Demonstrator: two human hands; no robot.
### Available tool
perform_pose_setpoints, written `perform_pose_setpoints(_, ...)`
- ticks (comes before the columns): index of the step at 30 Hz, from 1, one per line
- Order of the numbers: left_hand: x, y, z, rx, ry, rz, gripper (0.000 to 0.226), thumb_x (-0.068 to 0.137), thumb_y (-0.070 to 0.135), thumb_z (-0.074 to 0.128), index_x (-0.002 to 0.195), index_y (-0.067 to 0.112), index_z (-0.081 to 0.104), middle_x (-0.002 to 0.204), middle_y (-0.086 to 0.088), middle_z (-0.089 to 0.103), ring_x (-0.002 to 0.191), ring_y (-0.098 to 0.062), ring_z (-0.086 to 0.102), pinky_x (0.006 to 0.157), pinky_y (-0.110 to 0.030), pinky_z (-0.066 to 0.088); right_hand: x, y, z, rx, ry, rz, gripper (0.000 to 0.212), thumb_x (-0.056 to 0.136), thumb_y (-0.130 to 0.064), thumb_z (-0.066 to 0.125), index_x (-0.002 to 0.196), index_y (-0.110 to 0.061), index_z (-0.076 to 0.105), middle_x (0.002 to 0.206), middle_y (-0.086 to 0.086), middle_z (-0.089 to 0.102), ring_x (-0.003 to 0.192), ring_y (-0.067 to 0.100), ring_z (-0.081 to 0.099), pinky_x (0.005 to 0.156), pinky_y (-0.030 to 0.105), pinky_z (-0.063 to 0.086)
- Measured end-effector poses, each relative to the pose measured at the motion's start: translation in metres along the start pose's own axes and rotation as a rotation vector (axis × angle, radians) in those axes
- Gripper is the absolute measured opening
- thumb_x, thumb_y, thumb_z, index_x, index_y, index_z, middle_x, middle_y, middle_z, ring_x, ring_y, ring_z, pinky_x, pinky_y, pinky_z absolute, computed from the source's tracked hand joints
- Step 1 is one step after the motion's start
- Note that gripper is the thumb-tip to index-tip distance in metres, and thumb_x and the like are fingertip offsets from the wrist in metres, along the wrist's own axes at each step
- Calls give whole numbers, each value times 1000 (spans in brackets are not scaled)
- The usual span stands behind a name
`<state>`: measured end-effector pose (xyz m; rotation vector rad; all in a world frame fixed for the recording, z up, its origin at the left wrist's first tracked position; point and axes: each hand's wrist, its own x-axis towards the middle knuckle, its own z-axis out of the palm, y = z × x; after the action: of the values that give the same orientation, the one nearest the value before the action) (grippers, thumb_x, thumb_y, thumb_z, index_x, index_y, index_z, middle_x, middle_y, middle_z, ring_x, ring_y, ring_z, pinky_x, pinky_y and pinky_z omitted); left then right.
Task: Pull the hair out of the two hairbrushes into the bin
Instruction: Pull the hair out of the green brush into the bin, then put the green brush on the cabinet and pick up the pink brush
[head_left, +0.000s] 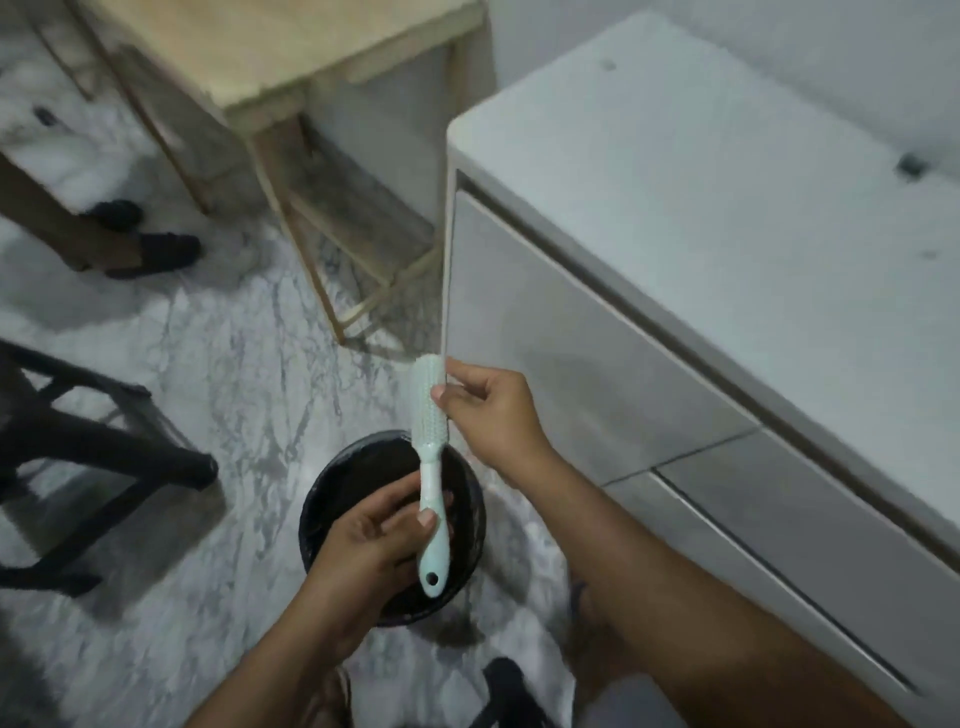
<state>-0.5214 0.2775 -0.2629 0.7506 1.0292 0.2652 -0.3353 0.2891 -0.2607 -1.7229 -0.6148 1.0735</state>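
Here we hold a pale mint hairbrush (430, 470) upright over the bin (358, 449), its bristled head at the far end and its handle, with the hanging hole, pointing near. Our left hand (369, 540) wraps the handle, its grip closed around it with the thumb pressed along the front. Our right hand (498, 410) is at the head of the brush, its grip narrowed to a pinch of thumb and forefinger against the right side of the bristles. The view is too blurred for us to tell whether any hair sits between those fingertips. The bin is round and black with a dark liner, and it stands on the marble floor (208, 364) directly beneath the brush and our left hand. To the right, a white cabinet (597, 338) with drawer fronts stands close beside our right forearm, and its pale counter (701, 182) carries a small dark object (911, 166) at the far right that we cannot make out. At the far left a light wooden table (291, 47) stands on thin legs, with dark slippers (156, 249) on the floor beside it. A black stool (104, 431) stands at the left, well apart from the bin.
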Motion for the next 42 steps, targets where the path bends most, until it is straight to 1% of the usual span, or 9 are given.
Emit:
perform_pose_setpoints(6,-75,90,66,199,-129,-8,32,91,6,68,119,22,72,108,-5,79,103,-28,74,86,-42,58,-74,-96,-74,107,186,27,43,92,-6,68,133,0,58,118,13,71,100,12,70,72,11,56)
perform_pose_setpoints(10,-95,107,122,246,-197,-4,32,89,6,69,118,19,73,108,-12,78,97,-28,75,82,-42,59,-103,-115,-133,111,286,-7,37,91,-7,69,128,-2,64,119,13,71,104,14,70,92,26,57)
perform_pose_setpoints(14,-95,97,193,252,-246,-1,37,82,8,71,118,15,74,109,-16,77,89,-27,72,71,-35,58,-124,-120,-207,134,387,-25,41,90,-9,71,131,-5,62,126,13,68,105,14,70,97,32,56)
perform_pose_setpoints(20,-84,62,325,339,-298,-57,31,89,2,68,115,17,75,110,-11,78,86,-22,74,63,-31,58,-156,-107,-340,84,540,-38,38,90,-8,71,127,-8,65,125,3,69,104,2,67,95,17,52)
perform_pose_setpoints(24,-77,40,414,428,-314,-94,28,92,4,69,118,15,73,107,-6,79,91,-21,77,71,-36,60,-172,-93,-421,94,620,-28,33,90,-5,70,123,-9,68,118,-11,69,105,-4,65,104,28,49)
perform_pose_setpoints(29,-64,14,489,545,-413,-119,29,91,3,70,117,15,75,109,-7,79,99,-28,76,84,-46,61,-191,-70,-493,53,746,31,38,91,-11,69,129,-12,66,126,-3,69,115,5,65,105,32,51)
perform_pose_setpoints(36,-54,-19,553,841,-339,152,36,87,10,78,122,17,73,111,5,77,95,-4,73,94,-32,59,-204,-41,-553,79,902,140,32,91,-7,69,123,-9,68,118,-1,72,101,3,67,101,29,52)
perform_pose_setpoints(40,-57,-30,578,1026,-359,311,39,92,15,73,131,18,68,124,3,73,98,-9,70,101,-31,54,-205,-29,-571,94,938,186,31,91,-7,68,123,-9,69,104,-11,70,99,6,66,98,27,52)
perform_pose_setpoints(42,-57,-34,584,1113,-372,374,38,94,15,70,132,19,67,121,4,74,94,-9,69,94,-12,51,-203,-27,-576,95,941,208,31,91,-7,68,123,-7,68,98,-14,66,99,8,65,97,27,51)
